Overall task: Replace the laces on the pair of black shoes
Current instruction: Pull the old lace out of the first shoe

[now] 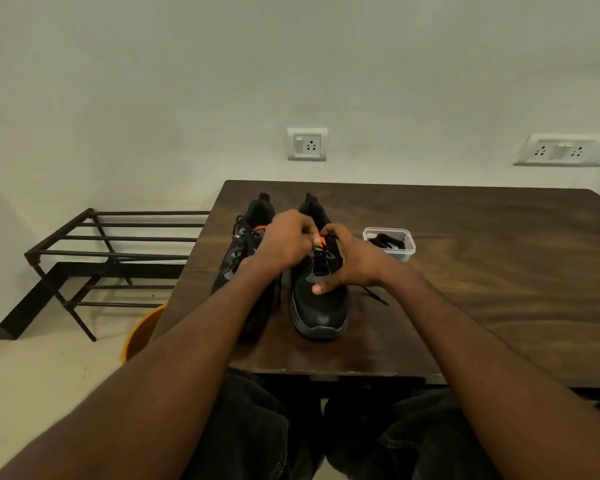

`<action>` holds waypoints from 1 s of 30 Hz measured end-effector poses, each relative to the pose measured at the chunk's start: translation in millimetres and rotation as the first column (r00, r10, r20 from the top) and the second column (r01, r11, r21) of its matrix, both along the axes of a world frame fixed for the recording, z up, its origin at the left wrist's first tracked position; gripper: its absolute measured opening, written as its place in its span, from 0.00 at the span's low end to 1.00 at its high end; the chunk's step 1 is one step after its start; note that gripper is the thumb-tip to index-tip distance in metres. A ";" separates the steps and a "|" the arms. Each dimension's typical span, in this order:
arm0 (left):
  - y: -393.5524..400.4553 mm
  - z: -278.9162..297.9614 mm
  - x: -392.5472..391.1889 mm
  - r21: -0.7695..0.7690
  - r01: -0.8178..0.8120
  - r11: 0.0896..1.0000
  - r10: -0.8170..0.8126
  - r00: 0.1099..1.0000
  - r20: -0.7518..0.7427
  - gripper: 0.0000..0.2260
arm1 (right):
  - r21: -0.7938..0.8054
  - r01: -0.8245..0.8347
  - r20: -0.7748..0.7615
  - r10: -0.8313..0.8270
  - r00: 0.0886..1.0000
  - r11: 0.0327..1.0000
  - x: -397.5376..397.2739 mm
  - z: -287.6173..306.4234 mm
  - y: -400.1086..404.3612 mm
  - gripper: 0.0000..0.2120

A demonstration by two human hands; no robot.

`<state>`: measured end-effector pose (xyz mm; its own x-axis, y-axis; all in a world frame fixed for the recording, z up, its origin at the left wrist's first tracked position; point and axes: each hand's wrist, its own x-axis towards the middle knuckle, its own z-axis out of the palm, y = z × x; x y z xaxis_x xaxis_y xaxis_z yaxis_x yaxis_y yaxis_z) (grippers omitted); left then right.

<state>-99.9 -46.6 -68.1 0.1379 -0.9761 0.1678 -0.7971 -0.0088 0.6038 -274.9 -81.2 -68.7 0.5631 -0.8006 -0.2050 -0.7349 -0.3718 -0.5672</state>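
Two black shoes stand side by side on the dark wooden table (465,271), toes toward me. The left shoe (246,244) still carries a black lace and shows an orange tab. Both hands work at the tongue of the right shoe (321,310). My left hand (284,242) pinches near the top eyelets by an orange tab. My right hand (352,263) grips the shoe's upper and lace, thumb pressed on the vamp. A loose black lace end (374,295) trails on the table right of that shoe.
A small clear plastic tub (390,232) holding black laces sits just right of my right hand. A dark metal rack (111,258) stands on the floor to the left, with an orange bucket (142,332) beside the table's corner. Wall sockets are behind.
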 end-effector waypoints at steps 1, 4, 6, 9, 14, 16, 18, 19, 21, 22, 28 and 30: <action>-1.6 2.7 0.6 -0.010 -0.063 0.998 0.059 0.976 -0.207 0.06 | 0.003 0.008 0.007 -0.008 1.000 1.000 -0.8 0.0 -0.2 0.57; 0.5 26.8 8.0 -0.011 -0.201 0.979 0.067 0.375 -0.924 0.09 | 0.018 0.011 0.008 -0.011 1.000 1.000 -1.6 0.7 -3.0 0.55; 2.2 36.4 14.6 0.003 -0.206 0.979 0.012 0.045 -0.999 0.11 | 0.017 0.007 -0.008 -0.007 1.000 1.000 -2.0 1.0 -4.1 0.55; 6.9 27.7 18.3 0.003 -0.217 0.976 0.146 0.644 -0.751 0.07 | 0.021 0.016 -0.017 -0.016 1.000 1.000 -1.5 1.6 -3.6 0.55; 8.8 -4.0 12.0 0.059 0.085 0.995 -0.082 0.995 -0.048 0.09 | 0.008 0.016 -0.043 -0.016 0.999 1.000 2.1 2.4 -0.2 0.56; 6.7 -3.3 10.6 0.053 0.066 0.996 -0.067 0.998 0.017 0.07 | 0.002 0.016 -0.046 -0.016 0.999 1.000 2.5 3.5 0.5 0.56; 3.6 -2.4 10.5 0.050 0.035 0.998 -0.036 0.999 0.016 0.06 | 0.002 0.018 -0.044 -0.018 0.999 1.000 2.5 3.9 0.7 0.56; 2.5 -2.5 10.9 0.059 0.013 0.998 -0.012 1.000 -0.024 0.05 | 0.004 0.019 -0.041 -0.019 0.999 1.000 2.5 3.8 0.9 0.56; 1.9 -1.0 11.0 0.097 -0.020 0.995 0.037 0.983 -0.179 0.06 | 0.008 0.026 -0.036 -0.026 0.999 1.000 2.0 3.0 0.2 0.55; 2.3 1.7 11.0 0.117 -0.040 0.992 0.075 0.946 -0.316 0.07 | 0.011 0.034 -0.037 -0.034 0.999 0.999 1.4 2.6 -0.5 0.55; 14.7 26.9 34.9 0.131 -0.193 0.972 0.231 0.717 -0.658 0.08 | 0.048 0.040 -0.022 -0.039 0.999 0.998 0.2 1.9 -4.0 0.54; 19.3 30.2 36.4 0.162 -0.143 0.976 0.189 0.925 -0.329 0.11 | 0.043 0.006 -0.025 -0.005 1.000 0.999 1.7 1.4 -5.8 0.55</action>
